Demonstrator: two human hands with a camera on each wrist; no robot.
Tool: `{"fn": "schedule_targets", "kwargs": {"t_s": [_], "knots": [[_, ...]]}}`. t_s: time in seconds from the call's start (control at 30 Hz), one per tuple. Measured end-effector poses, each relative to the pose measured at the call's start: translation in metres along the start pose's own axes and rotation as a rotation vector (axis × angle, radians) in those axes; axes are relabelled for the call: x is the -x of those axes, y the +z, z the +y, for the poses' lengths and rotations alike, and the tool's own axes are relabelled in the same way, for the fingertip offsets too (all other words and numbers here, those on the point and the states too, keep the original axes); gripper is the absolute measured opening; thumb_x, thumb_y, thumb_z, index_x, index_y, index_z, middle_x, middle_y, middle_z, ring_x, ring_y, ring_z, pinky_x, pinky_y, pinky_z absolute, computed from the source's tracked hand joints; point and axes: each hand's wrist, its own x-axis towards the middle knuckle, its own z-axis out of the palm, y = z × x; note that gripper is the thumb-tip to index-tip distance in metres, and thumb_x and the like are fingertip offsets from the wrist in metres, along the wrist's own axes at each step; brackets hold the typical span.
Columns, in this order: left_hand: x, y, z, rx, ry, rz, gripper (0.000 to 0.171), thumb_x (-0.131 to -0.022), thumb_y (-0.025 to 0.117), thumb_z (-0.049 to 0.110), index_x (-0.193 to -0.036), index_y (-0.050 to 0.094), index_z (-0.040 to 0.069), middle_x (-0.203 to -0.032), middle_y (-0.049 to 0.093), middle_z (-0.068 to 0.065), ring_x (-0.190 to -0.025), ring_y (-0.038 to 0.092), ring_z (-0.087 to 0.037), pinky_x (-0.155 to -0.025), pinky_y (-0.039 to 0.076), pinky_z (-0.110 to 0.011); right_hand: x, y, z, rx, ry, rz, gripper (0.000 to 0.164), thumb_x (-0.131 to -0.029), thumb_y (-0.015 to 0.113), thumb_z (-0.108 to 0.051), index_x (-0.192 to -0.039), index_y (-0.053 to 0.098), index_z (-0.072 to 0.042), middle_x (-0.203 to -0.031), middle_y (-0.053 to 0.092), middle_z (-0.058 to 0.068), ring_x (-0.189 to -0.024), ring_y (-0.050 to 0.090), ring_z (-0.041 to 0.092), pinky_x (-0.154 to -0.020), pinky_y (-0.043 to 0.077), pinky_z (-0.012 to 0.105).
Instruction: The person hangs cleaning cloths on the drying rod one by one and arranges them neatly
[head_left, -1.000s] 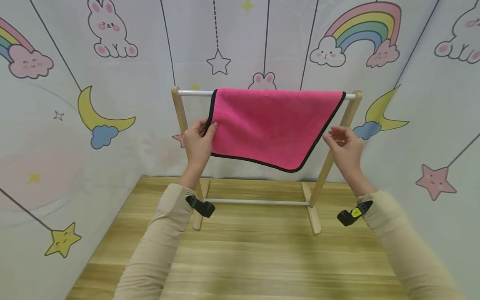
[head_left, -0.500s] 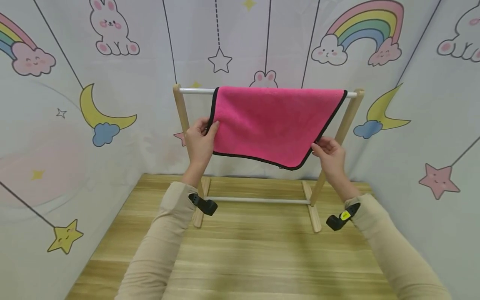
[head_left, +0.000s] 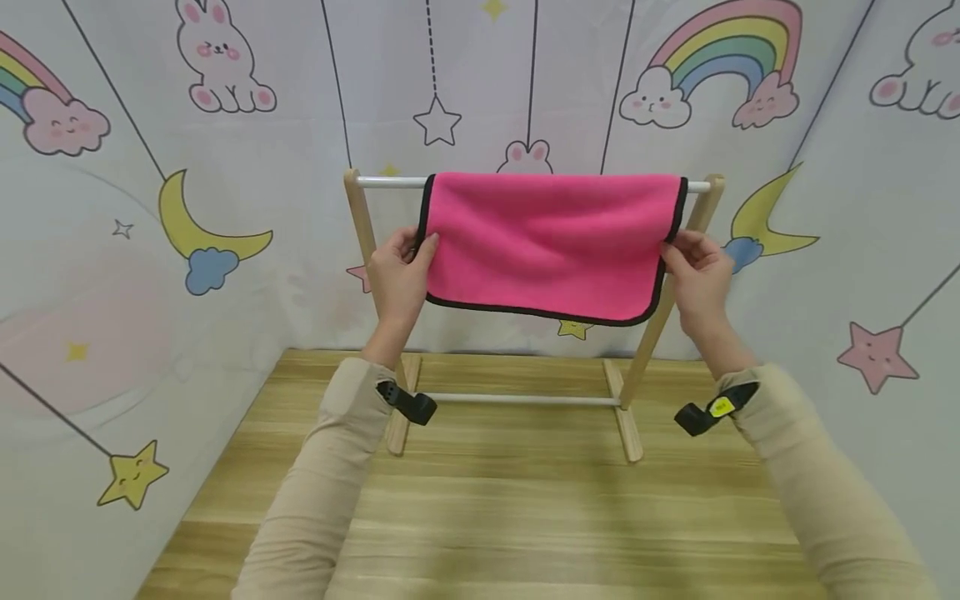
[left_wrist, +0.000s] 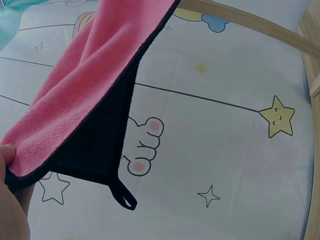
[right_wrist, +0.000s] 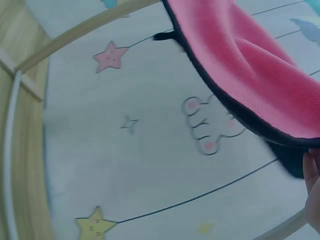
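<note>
A pink towel (head_left: 547, 246) with a black border hangs over the white top bar (head_left: 392, 182) of a wooden rack. My left hand (head_left: 400, 279) pinches its left edge between thumb and fingers, below the bar. On the other side my right hand (head_left: 701, 271) pinches the right edge at about the same height. In the left wrist view the towel (left_wrist: 95, 75) shows a dark layer behind the pink front, with a small black loop (left_wrist: 124, 196) at its corner. The right wrist view shows the towel (right_wrist: 250, 70) with its dark border curving down to my fingers (right_wrist: 311, 170).
The rack's right wooden leg (head_left: 651, 350) and a white lower bar (head_left: 517, 400) stand on a wood-grain surface (head_left: 510, 500). Behind and to the sides hangs a white backdrop (head_left: 300, 275) printed with stars, moons, rabbits and rainbows.
My right hand first closed in on the towel's right edge, then moved up and right with it. The lower right corner is drawn outward and the hem lies straighter. My left hand keeps its grip.
</note>
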Motion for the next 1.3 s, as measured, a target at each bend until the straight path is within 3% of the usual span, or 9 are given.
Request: {"fn": "schedule_targets", "kwargs": {"t_s": [0.13, 0.23, 0.4, 0.5, 0.67, 0.83, 0.97, 1.07, 1.3], "knots": [[-0.005, 0.001, 0.004, 0.003, -0.041, -0.005, 0.031, -0.084, 0.065, 0.027, -0.103, 0.066, 0.002, -0.098, 0.069, -0.011, -0.086, 0.066, -0.015, -0.078, 0.052, -0.021, -0.016, 0.005, -0.023, -0.051, -0.01, 0.024, 0.012, -0.08, 0.063, 0.006, -0.085, 0.066, -0.005, -0.077, 0.066, 0.0, -0.065, 0.059, 0.007, -0.057, 0.048, 0.014], [-0.008, 0.001, 0.004, 0.022, -0.084, -0.015, 0.034, -0.084, 0.065, 0.031, -0.104, 0.065, 0.004, -0.099, 0.069, -0.01, -0.086, 0.066, -0.013, -0.078, 0.052, -0.02, -0.021, 0.009, -0.03, -0.083, 0.034, 0.026, 0.011, -0.081, 0.063, 0.004, -0.089, 0.064, -0.004, -0.078, 0.065, 0.001, -0.066, 0.058, 0.008, -0.057, 0.048, 0.014], [-0.008, 0.002, -0.001, 0.092, -0.157, -0.041, 0.035, -0.083, 0.066, 0.029, -0.106, 0.064, 0.004, -0.101, 0.068, -0.011, -0.087, 0.065, -0.012, -0.078, 0.052, -0.021, -0.005, 0.008, -0.01, -0.014, 0.195, -0.038, 0.012, -0.083, 0.062, 0.0, -0.091, 0.062, -0.008, -0.074, 0.064, -0.004, -0.064, 0.057, 0.005, -0.055, 0.047, 0.013], [-0.004, 0.002, -0.004, 0.135, -0.193, -0.075, 0.035, -0.083, 0.066, 0.026, -0.109, 0.062, 0.003, -0.103, 0.067, -0.012, -0.086, 0.064, -0.011, -0.079, 0.052, -0.022, 0.009, 0.004, 0.006, 0.036, 0.233, -0.067, 0.011, -0.084, 0.061, -0.001, -0.09, 0.06, -0.01, -0.073, 0.064, -0.006, -0.064, 0.058, 0.004, -0.055, 0.048, 0.013], [0.006, 0.001, -0.018, 0.182, -0.225, -0.144, 0.034, -0.082, 0.067, 0.015, -0.111, 0.059, -0.002, -0.101, 0.065, -0.016, -0.079, 0.06, -0.007, -0.074, 0.052, -0.018, 0.018, -0.007, 0.023, 0.052, 0.233, -0.086, 0.011, -0.084, 0.059, 0.001, -0.088, 0.06, -0.01, -0.076, 0.065, -0.005, -0.066, 0.061, 0.004, -0.055, 0.051, 0.013], [0.011, 0.002, -0.03, 0.168, -0.272, -0.187, 0.032, -0.082, 0.067, 0.012, -0.11, 0.06, -0.003, -0.097, 0.065, -0.015, -0.076, 0.06, -0.004, -0.068, 0.052, -0.017, 0.009, -0.006, 0.018, 0.057, 0.177, -0.053, 0.015, -0.083, 0.059, 0.004, -0.086, 0.061, -0.011, -0.075, 0.064, -0.004, -0.065, 0.061, 0.005, -0.054, 0.05, 0.013], [0.007, 0.002, -0.022, 0.171, -0.236, -0.157, 0.033, -0.082, 0.067, 0.017, -0.109, 0.06, -0.001, -0.098, 0.065, -0.015, -0.079, 0.062, -0.008, -0.07, 0.054, -0.02, -0.005, 0.002, 0.004, 0.013, 0.069, -0.019, 0.013, -0.083, 0.061, 0.003, -0.086, 0.062, -0.01, -0.075, 0.064, -0.001, -0.064, 0.06, 0.007, -0.053, 0.049, 0.014], [0.005, 0.002, -0.017, 0.162, -0.195, -0.135, 0.034, -0.082, 0.068, 0.018, -0.109, 0.061, -0.001, -0.099, 0.065, -0.016, -0.08, 0.062, -0.009, -0.07, 0.054, -0.019, -0.009, 0.005, -0.001, -0.01, 0.039, -0.002, 0.01, -0.082, 0.063, 0.001, -0.086, 0.063, -0.008, -0.075, 0.064, 0.0, -0.064, 0.061, 0.007, -0.054, 0.05, 0.014], [0.006, -0.001, -0.025, 0.239, -0.214, -0.094, 0.029, -0.08, 0.068, 0.007, -0.104, 0.06, -0.008, -0.085, 0.062, -0.008, -0.07, 0.059, -0.004, -0.065, 0.053, -0.016, 0.01, -0.002, 0.017, 0.029, 0.126, -0.007, 0.012, -0.081, 0.063, 0.003, -0.082, 0.061, -0.009, -0.072, 0.063, -0.002, -0.062, 0.06, 0.006, -0.053, 0.05, 0.014]]}}
